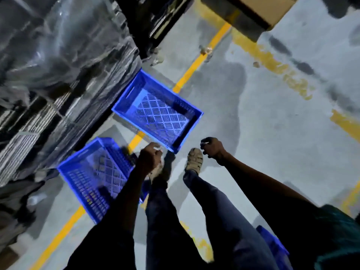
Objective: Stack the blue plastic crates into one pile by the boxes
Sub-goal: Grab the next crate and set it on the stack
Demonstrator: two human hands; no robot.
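Note:
A blue plastic crate (155, 111) lies empty on the concrete floor ahead of my feet, beside the wrapped stack. A second blue crate (95, 178) sits to my left, nearer to me, looking like a nested pile. A corner of a third blue crate (272, 244) shows behind my right leg. My left hand (149, 158) hangs with curled fingers just short of the first crate's near corner, holding nothing. My right hand (212, 148) hovers to the right of that corner, fingers loosely curled and empty.
A tall pallet stack wrapped in plastic film (48, 75) fills the left side. A cardboard box (259, 14) stands at the top right. Yellow floor lines (198, 61) cross the grey concrete. My legs and sandalled feet (194, 160) stand between the crates.

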